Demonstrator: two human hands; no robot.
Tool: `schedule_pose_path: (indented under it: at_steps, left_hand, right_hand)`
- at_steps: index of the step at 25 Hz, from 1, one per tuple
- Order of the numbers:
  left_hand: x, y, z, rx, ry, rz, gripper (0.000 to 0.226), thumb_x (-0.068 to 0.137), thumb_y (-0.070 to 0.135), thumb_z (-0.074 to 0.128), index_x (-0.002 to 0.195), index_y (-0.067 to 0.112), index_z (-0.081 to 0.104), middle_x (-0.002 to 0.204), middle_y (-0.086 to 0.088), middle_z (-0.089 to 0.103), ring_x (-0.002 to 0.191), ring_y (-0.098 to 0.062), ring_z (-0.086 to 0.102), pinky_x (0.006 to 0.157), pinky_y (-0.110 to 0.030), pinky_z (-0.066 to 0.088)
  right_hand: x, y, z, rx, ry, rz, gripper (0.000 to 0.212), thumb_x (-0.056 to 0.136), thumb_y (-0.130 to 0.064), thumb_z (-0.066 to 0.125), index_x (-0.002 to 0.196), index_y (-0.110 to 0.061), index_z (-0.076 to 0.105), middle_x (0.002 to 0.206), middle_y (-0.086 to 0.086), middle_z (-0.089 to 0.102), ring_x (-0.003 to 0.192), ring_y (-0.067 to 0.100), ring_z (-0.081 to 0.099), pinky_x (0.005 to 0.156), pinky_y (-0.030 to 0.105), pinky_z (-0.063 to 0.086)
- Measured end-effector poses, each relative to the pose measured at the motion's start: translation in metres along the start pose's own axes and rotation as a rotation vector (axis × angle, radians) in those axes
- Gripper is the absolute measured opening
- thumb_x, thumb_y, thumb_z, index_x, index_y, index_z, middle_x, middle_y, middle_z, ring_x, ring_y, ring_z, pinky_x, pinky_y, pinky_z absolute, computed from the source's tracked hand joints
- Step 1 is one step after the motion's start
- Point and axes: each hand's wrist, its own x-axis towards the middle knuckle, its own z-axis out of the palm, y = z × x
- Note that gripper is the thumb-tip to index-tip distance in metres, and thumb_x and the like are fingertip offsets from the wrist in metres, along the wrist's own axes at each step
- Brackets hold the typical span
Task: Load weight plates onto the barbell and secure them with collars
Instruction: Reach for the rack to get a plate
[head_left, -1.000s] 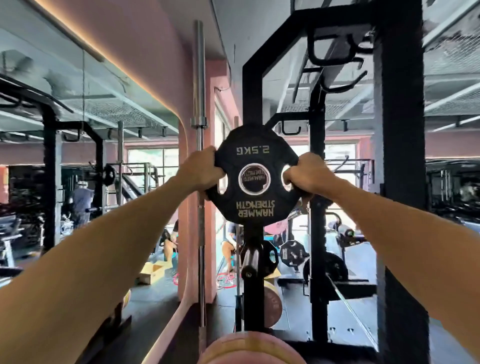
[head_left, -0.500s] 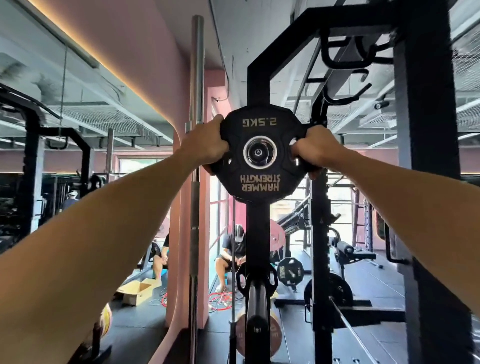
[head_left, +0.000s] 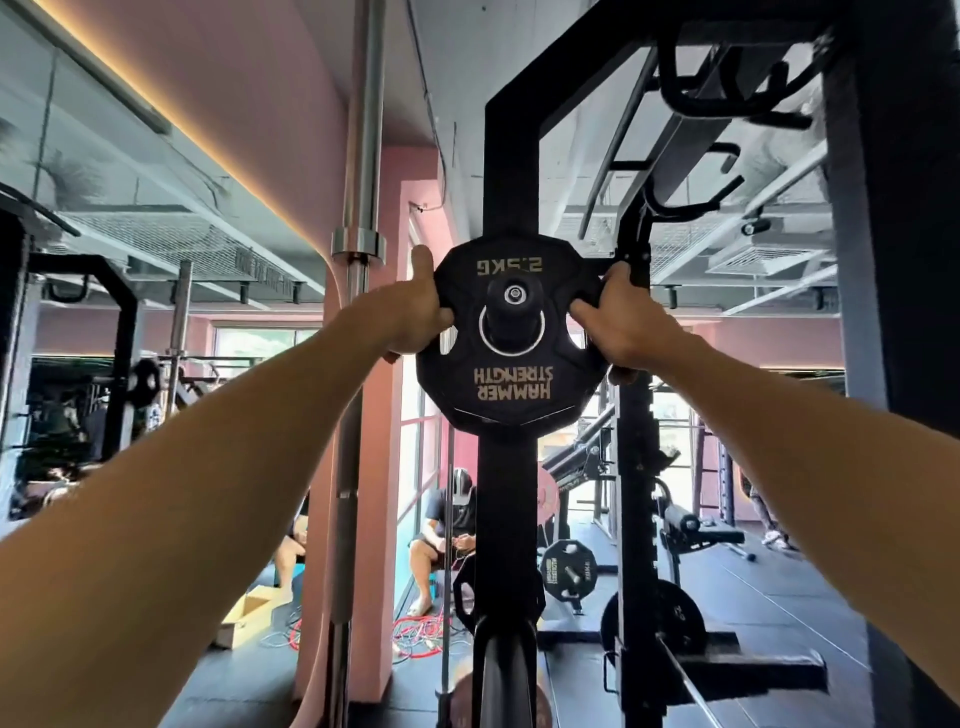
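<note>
A black 2.5 kg Hammer Strength plate (head_left: 511, 387) hangs upside down at arm's length, its centre hole around a black storage peg (head_left: 515, 296) on the rack upright (head_left: 511, 156). My left hand (head_left: 418, 312) grips the plate's left edge, fingers through the cutout. On the opposite edge my right hand (head_left: 615, 317) grips it the same way. Below, a dark sleeve or peg (head_left: 506, 670) points toward me, with a pinkish plate behind it, blurred.
A steel barbell (head_left: 358, 208) stands upright just left of the plate, against the pink wall. Black rack posts (head_left: 893, 364) rise on the right. Plates (head_left: 569, 569) hang on low pegs behind. A person sits on the floor beyond the rack near red cables (head_left: 415, 636).
Both hands have raised the plate and slid it onto the peg, so the peg's end now pokes through the centre hole. My view has tilted upward.
</note>
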Motion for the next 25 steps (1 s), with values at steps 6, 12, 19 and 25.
schedule_pose_path:
  at_steps: [6, 12, 19, 25]
  left_hand:
    - [0.041, -0.02, 0.036, 0.253, -0.005, 0.023, 0.058, 0.1, 0.042, 0.039, 0.142, 0.012, 0.012, 0.14, -0.019, 0.029, 0.117, -0.043, 0.051, 0.097, -0.052, 0.044]
    - [0.053, -0.028, 0.053, 0.265, 0.109, 0.096, 0.048, 0.1, 0.037, 0.041, 0.135, 0.011, 0.02, 0.123, -0.016, 0.034, 0.094, -0.039, 0.056, 0.078, -0.045, 0.046]
    - [-0.004, -0.013, 0.06, 0.277, 0.052, 0.046, 0.046, 0.105, 0.032, 0.034, 0.144, 0.01, 0.019, 0.143, -0.017, 0.033, 0.11, -0.041, 0.056, 0.089, -0.05, 0.047]
    - [-0.092, -0.012, 0.074, 0.211, -0.307, 0.078, 0.072, 0.094, 0.058, 0.051, 0.151, 0.027, 0.022, 0.143, -0.015, 0.044, 0.121, -0.036, 0.054, 0.101, -0.05, 0.046]
  right_hand:
    - [0.024, 0.026, 0.037, -0.328, 0.08, -0.086, 0.051, 0.099, -0.049, 0.036, 0.13, -0.01, 0.028, 0.119, 0.018, 0.052, 0.097, 0.04, 0.06, 0.074, 0.041, 0.038]
    - [0.036, 0.036, 0.047, -0.384, 0.09, -0.094, 0.055, 0.099, -0.049, 0.036, 0.134, -0.008, 0.027, 0.131, 0.022, 0.043, 0.103, 0.043, 0.057, 0.075, 0.042, 0.035]
    - [0.008, 0.037, 0.043, -0.492, -0.208, -0.07, 0.076, 0.086, -0.058, 0.018, 0.148, -0.016, 0.023, 0.149, 0.017, 0.017, 0.123, 0.045, 0.044, 0.096, 0.06, 0.042]
    - [-0.077, 0.054, 0.015, -0.33, -0.405, -0.005, 0.079, 0.096, -0.051, 0.052, 0.156, -0.022, 0.009, 0.16, 0.016, 0.019, 0.142, 0.039, 0.031, 0.113, 0.053, 0.031]
